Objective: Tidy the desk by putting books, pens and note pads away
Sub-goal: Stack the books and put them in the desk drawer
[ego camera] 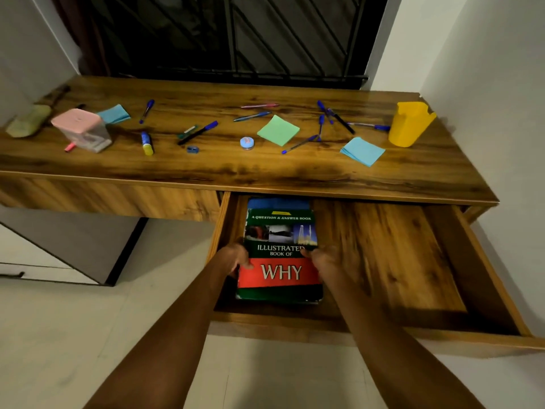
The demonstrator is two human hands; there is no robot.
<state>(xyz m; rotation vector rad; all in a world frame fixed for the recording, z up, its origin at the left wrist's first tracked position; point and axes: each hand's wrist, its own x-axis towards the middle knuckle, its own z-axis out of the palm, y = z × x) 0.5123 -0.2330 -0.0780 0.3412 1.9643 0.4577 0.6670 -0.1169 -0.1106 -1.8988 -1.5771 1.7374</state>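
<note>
Holding book (279, 255) in drawer (392, 258): left grip (236, 256), right grip (324, 258); fingertips blurred, lower book mostly hidden.

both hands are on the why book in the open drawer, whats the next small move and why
Probably let go of the book and draw both hands out. It already seems to lie flat in the drawer, on another book, with the left hand and right hand gripping its side edges. Pens and sticky note pads, such as the green pad, still wait on the desk.

three note pads (278, 130), one book (280, 261)
</note>
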